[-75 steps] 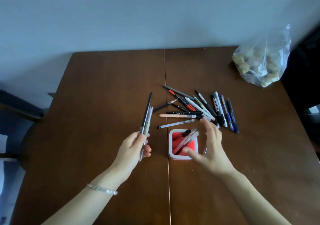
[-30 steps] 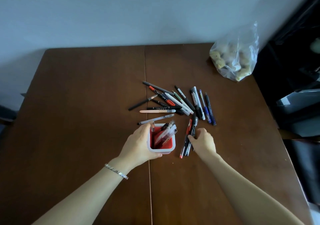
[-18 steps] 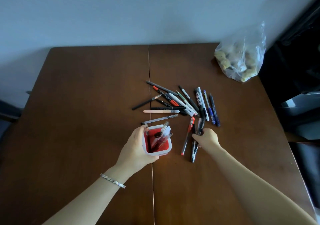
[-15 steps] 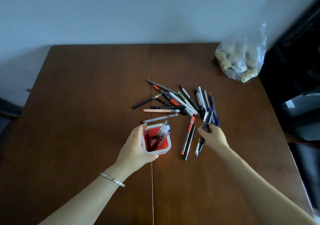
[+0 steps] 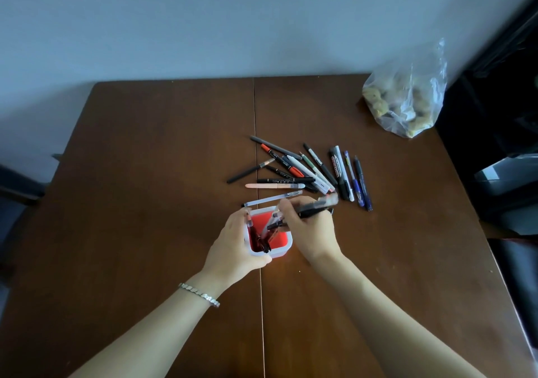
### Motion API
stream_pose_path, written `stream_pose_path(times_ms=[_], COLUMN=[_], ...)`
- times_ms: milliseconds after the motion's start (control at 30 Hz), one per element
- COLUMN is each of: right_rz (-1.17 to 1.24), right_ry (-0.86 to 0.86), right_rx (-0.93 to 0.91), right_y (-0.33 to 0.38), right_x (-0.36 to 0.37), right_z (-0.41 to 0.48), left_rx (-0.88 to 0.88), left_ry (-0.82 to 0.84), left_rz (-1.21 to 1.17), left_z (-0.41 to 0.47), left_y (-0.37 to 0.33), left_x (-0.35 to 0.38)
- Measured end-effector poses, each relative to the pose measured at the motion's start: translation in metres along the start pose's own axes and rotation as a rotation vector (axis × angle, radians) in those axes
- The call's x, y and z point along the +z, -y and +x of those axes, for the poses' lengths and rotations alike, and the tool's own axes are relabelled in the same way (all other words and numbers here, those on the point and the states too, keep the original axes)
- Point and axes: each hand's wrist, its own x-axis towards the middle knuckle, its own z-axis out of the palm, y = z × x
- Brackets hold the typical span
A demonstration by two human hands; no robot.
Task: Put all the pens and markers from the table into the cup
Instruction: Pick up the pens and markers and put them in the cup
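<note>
A white square cup (image 5: 283, 248) with a red inside stands on the brown table (image 5: 145, 203), with several pens in it. My left hand (image 5: 235, 246) grips the cup's left side. My right hand (image 5: 308, 232) is shut on a bunch of dark pens (image 5: 317, 205), held tilted over the cup's right rim, their lower ends at the cup's mouth. Just behind the cup lies a clear pen (image 5: 273, 198). Farther back and to the right, several pens and markers (image 5: 305, 171) lie in a loose fan.
A clear plastic bag (image 5: 407, 98) with lumpy pale contents sits at the table's back right corner. Dark furniture (image 5: 506, 145) stands past the right edge. A seam (image 5: 256, 115) runs down the table's middle. A grey wall is behind.
My right hand gathered the pens that lay right of the cup, lifted them and brought them left over the cup. My left hand stayed on the cup.
</note>
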Motion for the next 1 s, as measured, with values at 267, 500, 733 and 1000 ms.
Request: stream_pose_path(times_ms=[267, 500, 733, 1000], right_rz=[-0.068, -0.351, -0.185, -0.397], right_ry=[-0.041, -0.036, -0.007, 0.582], right_rx=[-0.092, -0.424, -0.234, -0.109], right_y=[-0.008, -0.024, -0.046, -0.057], right_x=[-0.008, -0.003, -0.029, -0.031], right_z=[-0.004, -0.005, 0.0, 0.031], left_rx=[0.011, -0.001, 0.049, -0.088], left_ry=[0.003, 0.01, 0.047, 0.465], left_rz=[-0.004, 0.005, -0.024, 0.034], left_z=[0.0, 0.0, -0.002, 0.015], left_y=[-0.002, -0.002, 0.001, -0.009], left_x=[0.0, 0.0, -0.001, -0.04])
